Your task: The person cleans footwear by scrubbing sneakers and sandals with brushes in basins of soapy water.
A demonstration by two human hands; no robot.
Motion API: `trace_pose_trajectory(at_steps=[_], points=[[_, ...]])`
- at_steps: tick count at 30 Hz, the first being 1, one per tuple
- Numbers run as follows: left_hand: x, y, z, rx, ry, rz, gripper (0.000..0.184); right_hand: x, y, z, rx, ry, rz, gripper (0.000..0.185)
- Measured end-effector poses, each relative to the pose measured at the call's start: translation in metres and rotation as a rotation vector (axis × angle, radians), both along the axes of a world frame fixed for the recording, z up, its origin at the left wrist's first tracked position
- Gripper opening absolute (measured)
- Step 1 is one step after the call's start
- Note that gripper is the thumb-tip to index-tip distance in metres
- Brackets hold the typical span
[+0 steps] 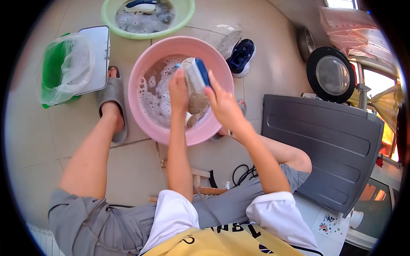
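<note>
A pink basin (134,100) of cloudy, foamy water stands on the floor between my feet. Over it, my left hand (178,91) is closed around a wet, greyish shoe (198,101), partly hidden by my hands. My right hand (224,104) grips a scrub brush (202,72) with a blue back and pale bristles. Those bristles face the shoe, at its upper part; whether they press on it, I cannot tell. Something pale lies low in the basin below the shoe, too covered to name.
Beyond is a light green basin (191,19) of sudsy water with a blue-and-white object (141,6). A navy shoe (241,56) and a pale shoe (231,43) sit right of the pink basin. Left stands a green bin (53,72) with a plastic liner; right, a dark grey panel (318,145).
</note>
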State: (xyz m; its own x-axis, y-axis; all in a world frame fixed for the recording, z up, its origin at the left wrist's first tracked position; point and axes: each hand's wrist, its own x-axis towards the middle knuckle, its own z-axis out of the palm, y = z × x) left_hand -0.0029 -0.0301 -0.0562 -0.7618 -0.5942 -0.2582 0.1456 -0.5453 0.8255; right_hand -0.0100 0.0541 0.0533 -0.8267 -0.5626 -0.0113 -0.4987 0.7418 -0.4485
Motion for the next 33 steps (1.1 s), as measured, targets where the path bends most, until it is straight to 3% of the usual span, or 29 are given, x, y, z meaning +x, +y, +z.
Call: trace_pose_trajectory(at_steps=[2,3,5,7,9,11,13,14,15,16,19,21,23,24,27,29,31,33], points=[[0.009,0.01,-0.001,0.0,0.027,-0.028,0.037,-0.025,-0.012,0.004,0.118,-0.072,-0.22,0.042],[0.014,0.002,0.002,-0.02,-0.008,-0.092,0.037,-0.036,-0.014,0.003,0.162,-0.133,-0.16,0.037],[0.006,-0.009,0.004,-0.049,-0.004,-0.128,0.037,-0.012,-0.011,-0.011,0.201,0.052,-0.166,0.036],[0.003,-0.015,-0.003,0.189,-0.063,-0.017,0.037,0.035,0.006,-0.015,0.273,0.046,-0.147,0.036],[-0.001,-0.013,-0.01,0.161,-0.073,0.008,0.035,0.039,0.015,-0.021,0.284,-0.013,-0.215,0.034],[0.008,0.004,-0.016,-0.114,-0.043,-0.027,0.034,-0.005,0.004,-0.032,0.247,0.299,-0.017,0.035],[0.013,-0.004,-0.017,-0.151,-0.065,-0.144,0.035,-0.014,-0.009,-0.02,0.301,-0.052,-0.188,0.037],[0.01,-0.011,-0.022,-0.041,-0.026,-0.122,0.036,-0.018,-0.015,-0.013,0.345,-0.206,-0.284,0.038],[0.008,-0.021,-0.022,0.068,0.014,-0.082,0.036,-0.006,-0.019,-0.007,0.39,-0.185,-0.29,0.039],[0.01,-0.026,-0.001,-0.051,-0.054,-0.052,0.037,0.006,-0.008,-0.01,0.392,-0.175,-0.256,0.039],[0.008,-0.009,-0.013,-0.116,-0.068,-0.085,0.04,0.014,0.016,-0.026,0.393,0.023,-0.18,0.043],[0.013,0.002,-0.009,0.04,-0.002,-0.115,0.041,-0.029,0.004,-0.022,0.245,-0.024,-0.067,0.045],[0.011,-0.01,0.003,0.022,-0.101,-0.153,0.041,-0.023,-0.005,-0.018,0.295,0.002,-0.126,0.045],[0.011,-0.018,0.005,0.205,0.023,-0.133,0.041,-0.025,-0.012,-0.017,0.341,0.04,-0.142,0.044],[-0.001,-0.017,-0.025,0.093,-0.036,0.019,0.036,0.032,0.015,-0.012,0.346,-0.11,-0.204,0.046],[0.005,-0.006,-0.014,0.045,-0.055,-0.083,0.036,0.043,0.028,-0.013,0.33,-0.137,-0.231,0.047],[0.013,0.014,0.004,0.296,0.064,-0.205,0.041,0.004,-0.001,-0.009,0.272,-0.029,-0.247,0.044],[0.01,0.024,0.001,0.355,0.099,-0.248,0.042,-0.023,-0.017,-0.013,0.359,0.096,-0.185,0.043]])
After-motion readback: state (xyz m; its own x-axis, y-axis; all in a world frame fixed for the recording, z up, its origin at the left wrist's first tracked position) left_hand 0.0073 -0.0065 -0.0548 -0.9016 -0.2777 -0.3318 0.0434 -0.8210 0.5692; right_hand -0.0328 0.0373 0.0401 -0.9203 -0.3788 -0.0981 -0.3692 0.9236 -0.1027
